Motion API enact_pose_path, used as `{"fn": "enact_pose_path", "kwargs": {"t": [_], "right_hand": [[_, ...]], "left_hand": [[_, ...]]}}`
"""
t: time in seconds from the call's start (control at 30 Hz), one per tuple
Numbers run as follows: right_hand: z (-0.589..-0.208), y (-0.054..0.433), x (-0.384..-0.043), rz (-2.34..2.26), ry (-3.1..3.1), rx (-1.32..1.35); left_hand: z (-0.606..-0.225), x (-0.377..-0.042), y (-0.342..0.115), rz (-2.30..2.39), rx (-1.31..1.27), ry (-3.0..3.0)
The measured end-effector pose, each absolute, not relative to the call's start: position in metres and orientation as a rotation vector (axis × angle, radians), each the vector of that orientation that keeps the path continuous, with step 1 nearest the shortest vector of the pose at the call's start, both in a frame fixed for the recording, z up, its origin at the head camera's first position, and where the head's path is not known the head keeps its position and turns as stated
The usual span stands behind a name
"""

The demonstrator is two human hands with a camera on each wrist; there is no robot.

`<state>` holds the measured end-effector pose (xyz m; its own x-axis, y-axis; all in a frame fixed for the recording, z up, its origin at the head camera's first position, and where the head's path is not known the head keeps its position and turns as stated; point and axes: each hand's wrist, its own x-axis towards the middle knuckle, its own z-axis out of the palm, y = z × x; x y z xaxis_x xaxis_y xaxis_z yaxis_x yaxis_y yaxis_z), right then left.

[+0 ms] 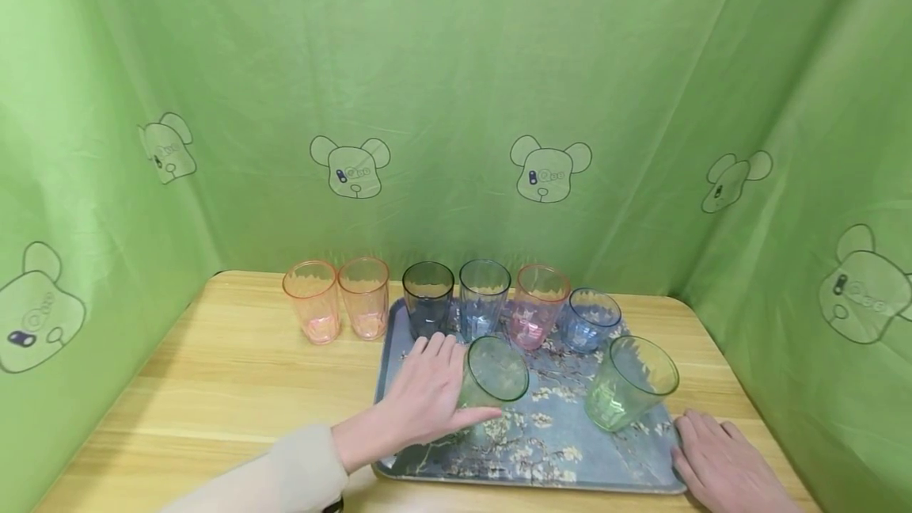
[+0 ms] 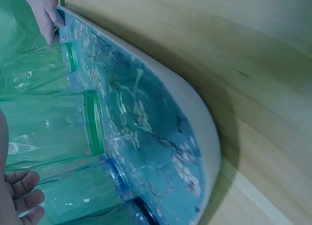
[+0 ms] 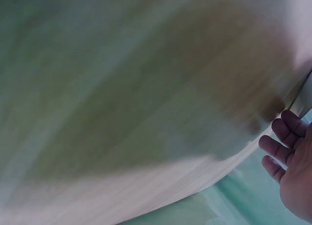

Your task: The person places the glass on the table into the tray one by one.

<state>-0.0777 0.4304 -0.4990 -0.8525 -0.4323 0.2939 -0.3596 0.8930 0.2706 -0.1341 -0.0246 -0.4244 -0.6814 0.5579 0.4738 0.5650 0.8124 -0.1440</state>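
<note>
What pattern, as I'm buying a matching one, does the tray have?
The tray is greyish blue with a pale blossom-and-branch print, shown best in the head view.

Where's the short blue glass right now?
In the head view, the short blue glass stands at the right end of the back row on the tray, just right of a pink glass and behind the right-hand green glass.

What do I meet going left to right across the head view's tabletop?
Leftmost orange glass, second orange glass, dark glass, tall blue glass, pink glass, short blue glass, rightmost green glass, right hand. Omitted as overlapping: left hand, middle green glass, tray.
</note>
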Motion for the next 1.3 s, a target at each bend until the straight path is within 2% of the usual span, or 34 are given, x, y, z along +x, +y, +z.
{"fn": "enact_pose_path", "kwargs": {"t": [1.3], "right_hand": [[-0.499, 0.430, -0.078, -0.301, -2.781, 0.539]], "left_hand": [[-0.441, -0.155, 0.049, -0.366, -0.961, -2.620]]}}
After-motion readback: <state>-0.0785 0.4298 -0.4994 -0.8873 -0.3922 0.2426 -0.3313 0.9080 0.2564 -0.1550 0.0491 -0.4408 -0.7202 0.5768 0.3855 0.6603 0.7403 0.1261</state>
